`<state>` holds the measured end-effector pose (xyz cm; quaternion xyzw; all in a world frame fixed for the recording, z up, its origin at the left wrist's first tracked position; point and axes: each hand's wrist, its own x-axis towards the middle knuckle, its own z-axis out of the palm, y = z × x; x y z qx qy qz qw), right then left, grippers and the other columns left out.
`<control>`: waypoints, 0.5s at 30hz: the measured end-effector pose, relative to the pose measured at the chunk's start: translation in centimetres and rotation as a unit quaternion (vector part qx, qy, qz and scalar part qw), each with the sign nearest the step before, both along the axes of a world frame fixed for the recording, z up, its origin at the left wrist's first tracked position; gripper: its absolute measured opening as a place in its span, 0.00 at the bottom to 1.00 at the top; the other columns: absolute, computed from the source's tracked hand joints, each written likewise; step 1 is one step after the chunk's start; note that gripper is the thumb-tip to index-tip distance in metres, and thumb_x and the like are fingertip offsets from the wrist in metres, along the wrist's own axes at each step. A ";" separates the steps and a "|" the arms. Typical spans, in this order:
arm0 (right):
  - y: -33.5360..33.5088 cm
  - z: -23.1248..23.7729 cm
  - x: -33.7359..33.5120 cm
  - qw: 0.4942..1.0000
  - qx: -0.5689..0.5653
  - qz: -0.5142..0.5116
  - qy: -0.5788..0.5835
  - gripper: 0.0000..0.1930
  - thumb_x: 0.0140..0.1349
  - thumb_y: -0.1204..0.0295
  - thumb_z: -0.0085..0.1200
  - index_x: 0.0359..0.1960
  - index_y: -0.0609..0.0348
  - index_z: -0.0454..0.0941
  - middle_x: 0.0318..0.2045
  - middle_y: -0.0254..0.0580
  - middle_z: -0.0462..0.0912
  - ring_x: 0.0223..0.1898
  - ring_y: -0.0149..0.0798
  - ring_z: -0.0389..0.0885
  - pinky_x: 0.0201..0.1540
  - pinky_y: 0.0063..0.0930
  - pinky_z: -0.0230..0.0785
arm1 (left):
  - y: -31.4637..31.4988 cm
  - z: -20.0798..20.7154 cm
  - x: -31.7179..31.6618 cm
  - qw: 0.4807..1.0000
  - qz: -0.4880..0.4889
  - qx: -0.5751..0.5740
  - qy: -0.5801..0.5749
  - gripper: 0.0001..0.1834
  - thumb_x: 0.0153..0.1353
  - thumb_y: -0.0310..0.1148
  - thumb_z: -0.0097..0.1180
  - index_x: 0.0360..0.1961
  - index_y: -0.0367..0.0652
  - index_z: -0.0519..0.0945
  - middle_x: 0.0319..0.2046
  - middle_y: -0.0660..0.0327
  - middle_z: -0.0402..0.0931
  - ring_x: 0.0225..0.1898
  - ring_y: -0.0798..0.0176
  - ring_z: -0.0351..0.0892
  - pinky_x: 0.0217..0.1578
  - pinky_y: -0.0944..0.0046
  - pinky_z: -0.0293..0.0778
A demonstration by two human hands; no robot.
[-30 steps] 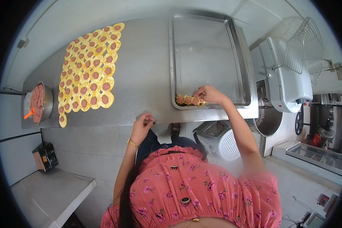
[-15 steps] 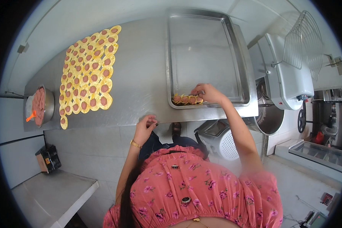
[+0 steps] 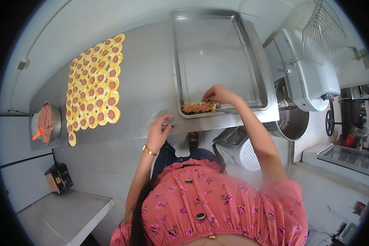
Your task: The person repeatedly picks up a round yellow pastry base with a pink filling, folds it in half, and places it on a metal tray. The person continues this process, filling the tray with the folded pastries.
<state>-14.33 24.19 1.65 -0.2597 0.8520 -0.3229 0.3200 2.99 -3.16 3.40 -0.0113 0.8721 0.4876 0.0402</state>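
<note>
A row of several small open-topped dumplings (image 3: pixel 196 107), pink filling in yellow wrappers, lines the near-left corner of a large metal tray (image 3: pixel 217 114). My right hand (image 3: pixel 220 95) bends over the row's right end, fingertips closed about the last dumpling (image 3: pixel 211 106); the hand partly hides the contact. Just left of the tray's near corner, my left hand (image 3: pixel 157 133) hovers at the table edge with fingers apart and nothing in them. Many round yellow wrappers (image 3: pixel 92 88), most topped with a pink lump of filling, lie flat and overlapping on the table's left side.
At the far left of the steel table (image 3: pixel 145 74) stands a metal bowl (image 3: pixel 53 123) of pink filling with an orange-handled tool (image 3: pixel 37 134). A white mixer (image 3: pixel 311 78) with a metal bowl (image 3: pixel 293 127) stands right of the table. A perforated white bin (image 3: pixel 241 153) sits below.
My right hand shifts slightly left and farther in at the end of the dumpling row. My left hand rises a little over the table edge, its fingers spreading more. The whole view has tilted slightly.
</note>
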 end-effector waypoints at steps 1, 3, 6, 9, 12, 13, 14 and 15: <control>-0.4 -0.2 -0.2 1.000 -0.013 -0.001 -0.004 0.13 0.49 0.80 0.51 0.36 0.61 0.84 0.33 0.45 0.85 0.34 0.40 0.84 0.41 0.30 0.75 | 0.2 0.1 -0.1 1.000 -0.005 0.005 -0.006 0.17 0.54 0.20 0.57 0.47 0.41 0.75 0.42 0.58 0.77 0.36 0.64 0.82 0.33 0.67 0.79; -1.0 -0.6 -0.8 1.000 -0.019 0.009 -0.022 0.12 0.47 0.80 0.53 0.33 0.59 0.85 0.31 0.44 0.86 0.33 0.39 0.84 0.39 0.30 0.76 | 0.5 0.0 -0.1 1.000 -0.012 0.015 -0.017 0.16 0.54 0.20 0.57 0.46 0.39 0.76 0.43 0.56 0.77 0.36 0.61 0.81 0.35 0.65 0.80; -1.7 -1.2 -1.5 0.998 -0.002 0.044 -0.044 0.12 0.46 0.80 0.53 0.32 0.57 0.86 0.31 0.42 0.86 0.32 0.37 0.84 0.38 0.28 0.76 | 0.4 -0.4 0.4 0.999 -0.008 0.032 -0.033 0.19 0.53 0.18 0.56 0.48 0.40 0.75 0.42 0.60 0.78 0.36 0.66 0.82 0.34 0.68 0.79; -1.9 -1.7 -1.8 0.997 0.010 0.065 -0.040 0.13 0.45 0.80 0.53 0.32 0.54 0.86 0.30 0.41 0.86 0.31 0.36 0.84 0.37 0.27 0.76 | -0.2 -0.7 1.0 0.999 -0.003 0.037 -0.036 0.19 0.53 0.17 0.55 0.48 0.40 0.75 0.42 0.59 0.79 0.36 0.68 0.81 0.35 0.69 0.78; -1.8 -2.0 -2.1 0.996 -0.001 0.075 -0.053 0.11 0.46 0.80 0.54 0.31 0.55 0.86 0.29 0.40 0.85 0.30 0.34 0.82 0.36 0.26 0.75 | -0.8 -1.0 1.7 0.995 0.030 0.061 -0.069 0.19 0.54 0.16 0.54 0.49 0.40 0.75 0.42 0.59 0.79 0.35 0.70 0.79 0.36 0.69 0.77; -1.7 -2.1 -2.1 0.995 -0.019 0.084 -0.040 0.10 0.47 0.80 0.55 0.31 0.56 0.85 0.28 0.39 0.85 0.29 0.33 0.81 0.35 0.26 0.74 | -0.9 -1.1 1.9 0.996 0.030 0.058 -0.062 0.19 0.55 0.16 0.54 0.49 0.40 0.75 0.42 0.60 0.79 0.35 0.71 0.79 0.36 0.70 0.77; -1.5 -2.2 -2.1 0.995 -0.038 0.093 -0.027 0.09 0.48 0.80 0.55 0.30 0.58 0.85 0.27 0.37 0.85 0.28 0.32 0.80 0.34 0.25 0.73 | -1.1 -1.3 2.1 0.996 0.035 0.061 -0.064 0.19 0.55 0.16 0.54 0.49 0.39 0.75 0.41 0.60 0.80 0.35 0.72 0.78 0.37 0.70 0.76; -1.4 -2.3 -2.0 0.995 -0.040 0.086 -0.022 0.09 0.48 0.80 0.55 0.31 0.58 0.84 0.28 0.38 0.84 0.28 0.32 0.80 0.34 0.25 0.73 | -1.2 -1.4 2.2 0.995 0.041 0.062 -0.067 0.19 0.55 0.16 0.54 0.49 0.39 0.75 0.41 0.60 0.80 0.35 0.72 0.78 0.37 0.70 0.76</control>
